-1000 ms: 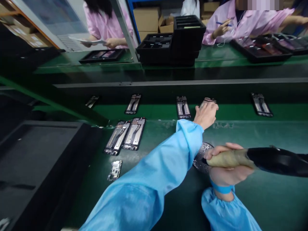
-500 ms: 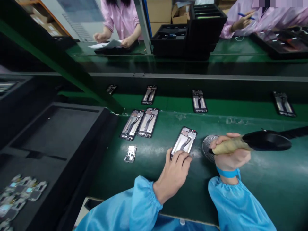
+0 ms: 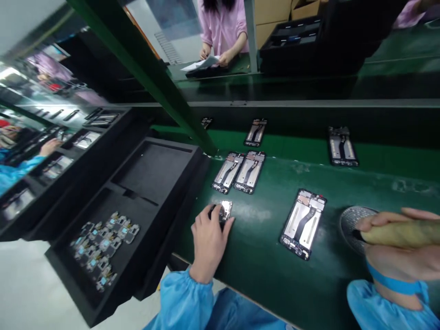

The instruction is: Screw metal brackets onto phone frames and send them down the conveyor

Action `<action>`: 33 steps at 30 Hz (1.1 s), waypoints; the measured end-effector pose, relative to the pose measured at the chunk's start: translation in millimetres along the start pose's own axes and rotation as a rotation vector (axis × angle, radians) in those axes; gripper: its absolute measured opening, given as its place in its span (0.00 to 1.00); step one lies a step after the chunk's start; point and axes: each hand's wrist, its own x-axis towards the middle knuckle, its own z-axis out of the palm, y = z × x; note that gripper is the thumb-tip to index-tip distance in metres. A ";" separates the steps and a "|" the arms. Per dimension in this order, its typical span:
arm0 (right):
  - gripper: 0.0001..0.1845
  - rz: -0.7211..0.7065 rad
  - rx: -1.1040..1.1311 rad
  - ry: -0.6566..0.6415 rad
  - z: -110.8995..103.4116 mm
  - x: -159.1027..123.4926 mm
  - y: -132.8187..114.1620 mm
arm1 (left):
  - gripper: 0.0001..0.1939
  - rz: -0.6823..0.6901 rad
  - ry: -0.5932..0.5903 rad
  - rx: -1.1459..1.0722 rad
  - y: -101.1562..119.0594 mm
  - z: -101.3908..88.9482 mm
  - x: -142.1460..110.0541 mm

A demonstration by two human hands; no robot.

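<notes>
My left hand (image 3: 208,238) rests on the green bench with its fingertips closed around a small silver board part (image 3: 225,209). A phone frame (image 3: 303,223) lies alone on the bench to the right of that hand. My right hand (image 3: 395,250) is at the right edge, gripping the tan handle of a power screwdriver (image 3: 402,233) held sideways. Just left of that hand sits a round metal dish (image 3: 354,220). Both arms wear light blue sleeves.
Two phone frames (image 3: 239,171) lie side by side further back; more frames (image 3: 342,146) ride the green conveyor belt behind. A black tray (image 3: 151,183) holding several small board parts (image 3: 101,247) sits at the left. A person in pink stands across the line, holding papers.
My left hand took a phone frame from the conveyor, laid it on the bench, let go and moved left onto the small silver part. My view has swung left.
</notes>
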 end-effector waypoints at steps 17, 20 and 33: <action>0.35 -0.229 -0.065 -0.099 9.3 5.6 1.3 | 0.11 0.940 -0.236 -0.625 140.4 71.3 140.6; 0.35 -0.205 -0.063 -0.113 8.3 4.2 1.6 | 0.12 0.969 -0.275 -0.654 142.9 79.4 144.8; 0.36 -0.185 -0.079 -0.094 7.9 4.3 0.7 | 0.13 0.970 -0.336 -0.783 129.2 76.8 133.2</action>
